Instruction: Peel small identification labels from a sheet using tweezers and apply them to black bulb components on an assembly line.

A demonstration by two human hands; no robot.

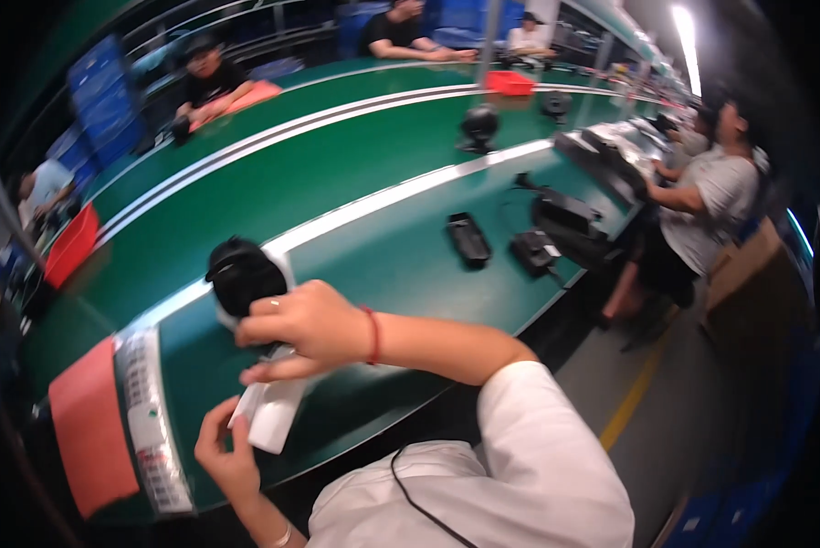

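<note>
In front of me, at the left part of the green bench, is a device with a round black head point(246, 279) and a pale rim, perhaps a small fan. My right hand point(310, 331), with a ring and a red wrist cord, curls its fingers round the device's lower part just below the head. That grip hides the part between head and base. Below it a white flat-sided piece point(278, 416) slants toward me. My left hand point(230, 447) pinches the white piece's left edge between thumb and fingers. Some blur softens both hands.
A salmon-coloured sheet point(93, 427) and a strip of printed labels point(154, 420) lie left. Right are a black tray point(467, 240) and several black parts point(565, 215). Similar black round-headed devices point(479, 128) stand on the green conveyor point(337, 146). Co-workers sit across and at right.
</note>
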